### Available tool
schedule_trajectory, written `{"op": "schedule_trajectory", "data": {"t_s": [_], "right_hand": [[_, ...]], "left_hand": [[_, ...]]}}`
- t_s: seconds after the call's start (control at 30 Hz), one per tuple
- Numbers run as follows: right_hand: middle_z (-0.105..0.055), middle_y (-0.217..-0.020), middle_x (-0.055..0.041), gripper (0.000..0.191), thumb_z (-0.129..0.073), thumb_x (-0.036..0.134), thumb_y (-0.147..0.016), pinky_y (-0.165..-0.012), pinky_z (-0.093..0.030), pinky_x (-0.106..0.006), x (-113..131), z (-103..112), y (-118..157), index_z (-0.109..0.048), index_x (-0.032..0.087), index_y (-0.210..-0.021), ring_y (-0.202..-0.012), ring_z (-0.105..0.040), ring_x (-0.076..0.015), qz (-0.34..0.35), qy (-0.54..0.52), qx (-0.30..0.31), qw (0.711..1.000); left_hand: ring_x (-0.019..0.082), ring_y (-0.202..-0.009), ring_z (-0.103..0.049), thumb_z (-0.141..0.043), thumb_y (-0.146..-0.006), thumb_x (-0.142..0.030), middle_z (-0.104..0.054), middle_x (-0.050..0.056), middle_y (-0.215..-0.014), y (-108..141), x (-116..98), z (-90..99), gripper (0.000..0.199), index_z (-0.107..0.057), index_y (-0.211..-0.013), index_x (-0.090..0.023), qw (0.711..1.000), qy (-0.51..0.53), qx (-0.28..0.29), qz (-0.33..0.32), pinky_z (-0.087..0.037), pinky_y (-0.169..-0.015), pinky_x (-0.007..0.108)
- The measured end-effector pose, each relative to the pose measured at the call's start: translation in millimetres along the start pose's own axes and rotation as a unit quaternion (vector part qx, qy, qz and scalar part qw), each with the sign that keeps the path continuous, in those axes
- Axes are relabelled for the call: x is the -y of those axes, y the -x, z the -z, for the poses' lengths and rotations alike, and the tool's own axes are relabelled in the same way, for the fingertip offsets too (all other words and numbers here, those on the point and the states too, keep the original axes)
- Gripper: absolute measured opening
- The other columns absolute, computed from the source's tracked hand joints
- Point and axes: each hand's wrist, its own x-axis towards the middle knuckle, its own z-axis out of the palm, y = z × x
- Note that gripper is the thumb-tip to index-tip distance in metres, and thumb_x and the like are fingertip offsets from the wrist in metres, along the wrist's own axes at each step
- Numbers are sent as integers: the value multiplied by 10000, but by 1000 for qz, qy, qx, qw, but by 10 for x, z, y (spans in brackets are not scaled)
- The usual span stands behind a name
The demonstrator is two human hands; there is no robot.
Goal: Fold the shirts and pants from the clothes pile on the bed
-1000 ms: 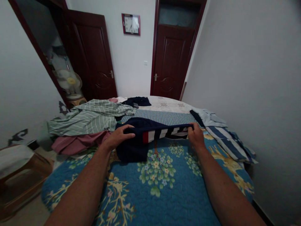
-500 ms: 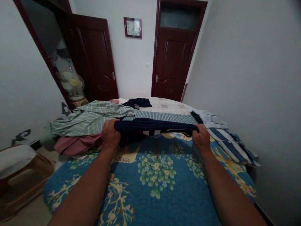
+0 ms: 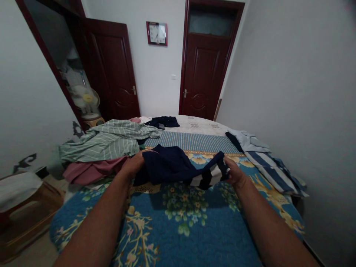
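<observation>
A dark navy garment (image 3: 169, 165) with a black-and-white striped part hangs loosely between my two hands, just above the blue flowered bed cover (image 3: 194, 230). Its left edge is gripped by my left hand (image 3: 136, 163), whose fingers are partly hidden by the cloth. My right hand (image 3: 234, 171) is closed on the striped end. The cloth sags in the middle and its right corner points up.
On the left lie a green striped cloth (image 3: 111, 137) and a pink cloth (image 3: 91, 171). Folded striped clothes (image 3: 269, 168) are at the right edge. Dark clothing (image 3: 164, 121) lies at the far end. A stool (image 3: 27, 204) stands at lower left.
The navy garment was stretched taut between my hands; now it is slack and lower, with more of its striped part showing. My hands have come slightly closer together, and the right one is lower.
</observation>
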Motion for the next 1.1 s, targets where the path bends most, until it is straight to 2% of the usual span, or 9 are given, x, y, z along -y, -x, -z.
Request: {"op": "schedule_trajectory", "data": {"t_s": [0.13,0.3,0.5,0.6,0.67,0.73,0.83,0.93,1.1], "right_hand": [[-701,-695,-28,295,-637,506,-867,-594,-559,-306,-123,-270,-79,-702,224,-804,-610,-650,-196,58,172,26,983],[-749,-1276,-113,244,-632,401,-882,-1119,-480,-490,-350,-633,-252,-803,254,-978,-1275,-646,-310,220,369,29,903],[-750,-846,-42,224,-601,308,-919,-853,-515,-331,-478,-1059,-229,-735,247,-751,-847,-676,-219,240,412,169,863],[-718,-765,-21,231,-585,314,-903,-765,-485,-298,-427,-1121,-212,-721,235,-734,-751,-639,-199,226,382,150,884],[-726,-767,-29,261,-554,362,-917,-740,-480,-298,-329,-1017,-238,-741,232,-788,-746,-636,-209,215,336,36,916],[-744,-803,-60,341,-513,439,-941,-741,-485,-314,-199,-792,-288,-766,217,-886,-767,-638,-230,216,276,-157,923],[-762,-890,-113,440,-496,506,-926,-797,-496,-355,-43,-336,-361,-777,174,-997,-829,-644,-265,226,239,-379,865],[-758,-865,-102,431,-520,512,-875,-815,-506,-377,9,57,-388,-786,178,-934,-845,-654,-280,214,287,-340,870],[-748,-760,-64,245,-607,426,-771,-773,-540,-378,187,363,-317,-763,240,-736,-819,-683,-277,155,320,-210,911]], "left_hand": [[327,-929,-736,-762,-625,-314,-795,67,-870,-87,201,66,173,-750,-784,-245,985,-158,-58,34,-551,-859,366],[329,-877,-727,-740,-593,-280,-764,80,-773,-143,356,25,112,-672,-680,-257,979,-179,-78,57,-534,-810,353],[255,-668,-646,-734,-642,-375,-742,51,-703,-113,339,-66,142,-682,-617,-246,986,-164,40,18,-533,-689,339],[283,-770,-696,-768,-661,-426,-750,34,-725,-81,292,-112,185,-727,-681,-246,989,-132,66,1,-569,-747,357],[304,-904,-724,-766,-702,-452,-781,42,-816,-64,224,-124,214,-769,-763,-247,991,-117,58,-23,-576,-856,375],[302,-1020,-720,-719,-773,-467,-806,49,-953,-58,140,-108,257,-801,-873,-245,992,-114,-1,-50,-551,-951,368],[284,-1032,-703,-656,-849,-495,-802,36,-1041,-68,55,-31,361,-797,-1053,-232,982,-111,-138,-62,-537,-929,344],[271,-928,-693,-667,-851,-546,-789,23,-964,-78,63,51,425,-784,-1091,-216,974,-111,-192,-36,-535,-799,321],[281,-894,-723,-773,-756,-541,-809,37,-943,-40,28,108,390,-819,-984,-228,994,-83,-74,12,-558,-763,319]]}}
